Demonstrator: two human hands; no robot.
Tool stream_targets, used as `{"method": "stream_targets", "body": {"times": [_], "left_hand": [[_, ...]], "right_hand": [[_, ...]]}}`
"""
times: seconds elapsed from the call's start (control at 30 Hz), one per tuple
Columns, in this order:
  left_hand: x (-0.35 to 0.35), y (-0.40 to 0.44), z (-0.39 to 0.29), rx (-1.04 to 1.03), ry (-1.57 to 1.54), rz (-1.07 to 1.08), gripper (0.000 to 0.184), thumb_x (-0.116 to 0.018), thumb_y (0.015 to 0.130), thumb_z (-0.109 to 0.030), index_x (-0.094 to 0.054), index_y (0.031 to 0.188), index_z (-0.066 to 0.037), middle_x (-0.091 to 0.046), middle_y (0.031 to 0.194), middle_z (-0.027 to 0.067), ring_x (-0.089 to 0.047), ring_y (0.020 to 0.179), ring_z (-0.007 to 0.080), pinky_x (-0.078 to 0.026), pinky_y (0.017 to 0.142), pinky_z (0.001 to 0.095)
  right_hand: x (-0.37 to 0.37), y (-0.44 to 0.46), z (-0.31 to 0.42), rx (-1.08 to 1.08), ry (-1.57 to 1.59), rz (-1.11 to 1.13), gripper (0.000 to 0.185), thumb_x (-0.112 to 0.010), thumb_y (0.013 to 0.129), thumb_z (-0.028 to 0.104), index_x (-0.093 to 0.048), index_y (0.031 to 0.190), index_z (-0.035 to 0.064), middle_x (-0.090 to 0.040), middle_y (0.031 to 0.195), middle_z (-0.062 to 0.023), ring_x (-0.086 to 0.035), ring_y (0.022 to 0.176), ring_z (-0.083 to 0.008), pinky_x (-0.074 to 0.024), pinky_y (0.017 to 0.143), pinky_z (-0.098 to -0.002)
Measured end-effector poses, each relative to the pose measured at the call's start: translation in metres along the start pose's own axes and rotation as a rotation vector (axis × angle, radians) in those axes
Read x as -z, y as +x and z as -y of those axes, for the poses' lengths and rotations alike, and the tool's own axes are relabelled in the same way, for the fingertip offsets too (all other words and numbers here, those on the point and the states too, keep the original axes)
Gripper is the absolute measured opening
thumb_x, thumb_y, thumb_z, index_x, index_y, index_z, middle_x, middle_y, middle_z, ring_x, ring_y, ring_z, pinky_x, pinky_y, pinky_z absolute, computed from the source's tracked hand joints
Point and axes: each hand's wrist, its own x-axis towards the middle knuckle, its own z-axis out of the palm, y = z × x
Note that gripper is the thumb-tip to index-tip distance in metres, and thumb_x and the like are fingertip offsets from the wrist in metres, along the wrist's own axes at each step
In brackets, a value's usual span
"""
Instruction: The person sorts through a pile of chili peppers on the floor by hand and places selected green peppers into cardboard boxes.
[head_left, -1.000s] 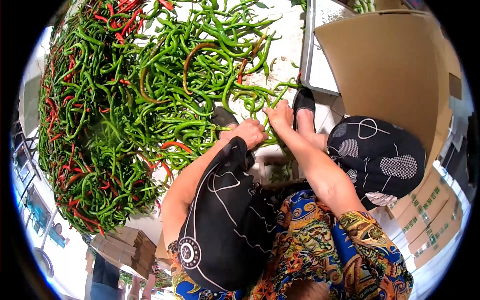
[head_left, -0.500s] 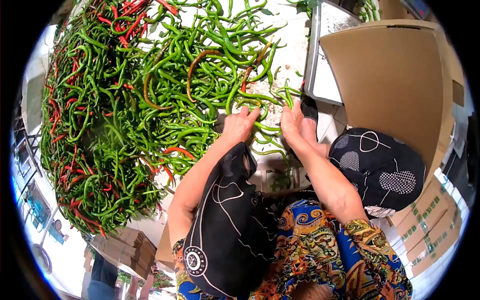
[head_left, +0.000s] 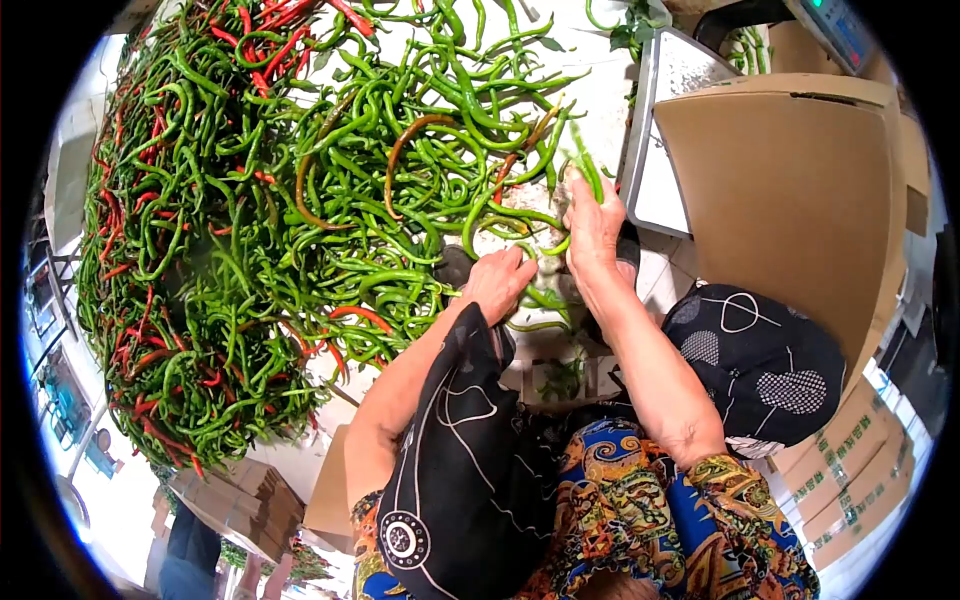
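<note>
My right hand [head_left: 595, 225] is closed around a few long green chili peppers [head_left: 585, 165], whose ends stick up past the fingers. Lower and to the left, my left hand [head_left: 498, 284] has its fingers curled together on a green chili pepper [head_left: 527, 250]; most of it is hidden by the fingers. Loose green chili peppers [head_left: 420, 160] lie spread on the white surface just beyond both hands. A few brownish-red ones [head_left: 393, 165] are mixed in. Below the hands, another green pepper [head_left: 545, 300] shows in the gap between my forearms.
A dense heap of green and red chili peppers [head_left: 190, 260] fills the left side. On the right stand a large open cardboard box [head_left: 790, 170] and a metal-edged white tray [head_left: 655, 180]. A digital display [head_left: 838, 30] is at the upper right. Printed cartons [head_left: 850, 470] lie lower right.
My right hand has lifted slightly and turned upright with the peppers in it. My left hand has drawn a little down and right. The whole view has shifted slightly.
</note>
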Motion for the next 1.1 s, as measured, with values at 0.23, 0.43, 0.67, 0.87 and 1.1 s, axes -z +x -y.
{"method": "stream_targets", "body": {"times": [0.23,0.43,0.67,0.87,1.1], "left_hand": [[0.039,-0.008,0.016,0.430,0.161,-0.280,0.035,-0.069,0.070,-0.008,-0.048,0.099,-0.008,-0.054,0.083,0.0130,-0.059,0.072,0.0333,-0.049,0.061,0.0425],[0.027,0.001,0.029,0.623,0.176,-0.311,0.038,-0.073,0.073,-0.021,-0.057,0.107,-0.013,-0.054,0.088,0.0140,-0.058,0.080,0.0344,-0.048,0.067,0.0443],[0.021,0.005,0.023,0.588,0.282,-0.335,0.035,-0.076,0.067,-0.016,-0.061,0.098,-0.014,-0.051,0.090,0.0110,-0.049,0.092,0.0315,-0.037,0.075,0.0448],[0.017,0.012,0.020,0.589,0.173,-0.354,0.038,-0.077,0.068,-0.020,-0.060,0.102,-0.013,-0.052,0.089,0.0115,-0.051,0.088,0.0307,-0.036,0.074,0.0428],[0.028,-0.003,0.029,0.754,-0.398,-0.573,0.017,-0.062,0.076,-0.010,-0.061,0.092,-0.004,-0.060,0.086,0.0184,-0.060,0.079,0.0348,-0.048,0.072,0.0393]], "right_hand": [[-0.010,0.055,-0.031,0.107,-0.575,0.003,0.038,-0.078,0.067,0.034,-0.067,0.088,0.0042,-0.067,0.074,-0.0110,-0.063,0.069,-0.0262,-0.0496,0.070,-0.0384],[-0.032,0.063,-0.047,-0.067,-0.640,-0.021,0.041,-0.081,0.062,0.033,-0.069,0.088,0.0047,-0.070,0.081,-0.0148,-0.067,0.079,-0.0294,-0.0507,0.077,-0.0412],[-0.045,0.061,-0.035,-0.091,-0.738,-0.044,0.040,-0.075,0.064,0.031,-0.066,0.088,0.0010,-0.068,0.089,-0.0183,-0.064,0.087,-0.0297,-0.0481,0.081,-0.0399],[-0.053,0.059,-0.031,-0.070,-0.747,-0.070,0.042,-0.071,0.064,0.032,-0.063,0.089,-0.0009,-0.066,0.089,-0.0208,-0.063,0.091,-0.0330,-0.0475,0.081,-0.0416],[-0.008,0.094,-0.023,-0.015,-0.358,0.158,0.037,-0.068,0.067,0.030,-0.058,0.085,-0.0006,-0.062,0.079,-0.0116,-0.059,0.075,-0.0229,-0.0461,0.070,-0.0378]]}}
